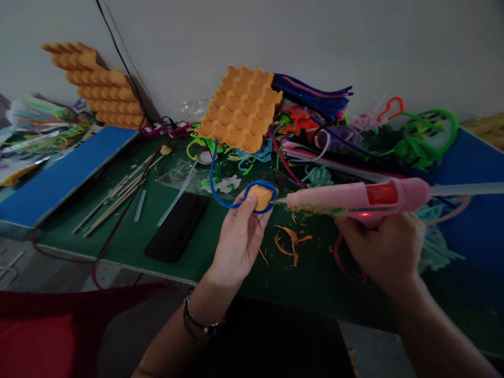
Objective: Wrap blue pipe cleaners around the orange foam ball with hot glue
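My left hand (pixel 238 239) pinches a small orange foam piece (pixel 260 197) with a blue pipe cleaner (pixel 214 173) looped round it. The pipe cleaner's free end trails up toward an orange egg tray (pixel 240 107). My right hand (pixel 380 249) grips a pink hot glue gun (pixel 354 198) held level, its red light on. The nozzle tip touches the right side of the orange piece. A clear glue stick (pixel 468 189) sticks out of the gun's back.
A black phone (pixel 177 227) lies on the green table (pixel 129 239) beside wooden sticks (pixel 114 199). Orange scraps (pixel 291 242) lie under the gun. A heap of coloured pipe cleaners (pixel 354 136) fills the back right. A second egg tray (pixel 98 86) leans at back left, above a blue board (pixel 59 181).
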The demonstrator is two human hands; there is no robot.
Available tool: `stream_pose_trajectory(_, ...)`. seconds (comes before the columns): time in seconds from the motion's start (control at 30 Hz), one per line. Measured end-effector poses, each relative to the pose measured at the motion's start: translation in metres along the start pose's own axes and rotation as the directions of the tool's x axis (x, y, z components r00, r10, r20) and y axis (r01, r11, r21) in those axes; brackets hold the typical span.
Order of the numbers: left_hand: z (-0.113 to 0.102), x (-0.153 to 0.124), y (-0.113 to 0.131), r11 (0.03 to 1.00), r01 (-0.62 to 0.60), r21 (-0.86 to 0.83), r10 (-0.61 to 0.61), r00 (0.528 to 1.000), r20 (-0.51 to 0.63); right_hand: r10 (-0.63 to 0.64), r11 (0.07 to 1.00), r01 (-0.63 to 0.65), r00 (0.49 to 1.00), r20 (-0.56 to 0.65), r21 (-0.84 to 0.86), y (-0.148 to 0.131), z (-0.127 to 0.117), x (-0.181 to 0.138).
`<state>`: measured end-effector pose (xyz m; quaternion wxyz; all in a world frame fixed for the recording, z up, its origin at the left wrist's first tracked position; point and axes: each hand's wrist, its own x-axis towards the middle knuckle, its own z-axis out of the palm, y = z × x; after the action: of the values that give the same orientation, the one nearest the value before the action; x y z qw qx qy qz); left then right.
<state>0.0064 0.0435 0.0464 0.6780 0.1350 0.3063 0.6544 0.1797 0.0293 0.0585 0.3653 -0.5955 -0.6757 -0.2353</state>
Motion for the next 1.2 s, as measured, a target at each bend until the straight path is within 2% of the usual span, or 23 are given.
stream_pose_trajectory(0.27,0.0001,-0.0001,-0.0006,1.000,-0.001,0.014,0.002,1.000,-0.013,-0.042,0.999,0.042,0.999,-0.003,-0.006,-0.0007,0.0004,-0.0015)
stream_pose_trajectory(0.67,0.0006,-0.0011,-0.0011,1.000,0.021,0.019,-0.021,1.000,-0.001,-0.021,0.999,0.023,0.998,0.060,-0.045,-0.0023,0.0000,-0.0070)
stream_pose_trajectory(0.87,0.0000,0.0000,-0.0022,0.999,0.029,0.021,-0.029,1.000,0.000,-0.107,0.993,0.109,0.994,0.025,-0.052,-0.0047,-0.0016,-0.0051)
stream_pose_trajectory(1.07,0.0001,-0.0013,0.0003,0.999,0.051,-0.017,-0.051,0.999,0.001,-0.113,0.992,0.115,0.993,0.032,-0.047,-0.0063,-0.0013,-0.0050)
stream_pose_trajectory(1.2,0.0001,-0.0008,0.0014,0.997,0.060,-0.043,-0.060,0.998,0.006,-0.167,0.986,0.167,0.986,0.016,-0.027,-0.0060,-0.0016,-0.0047)
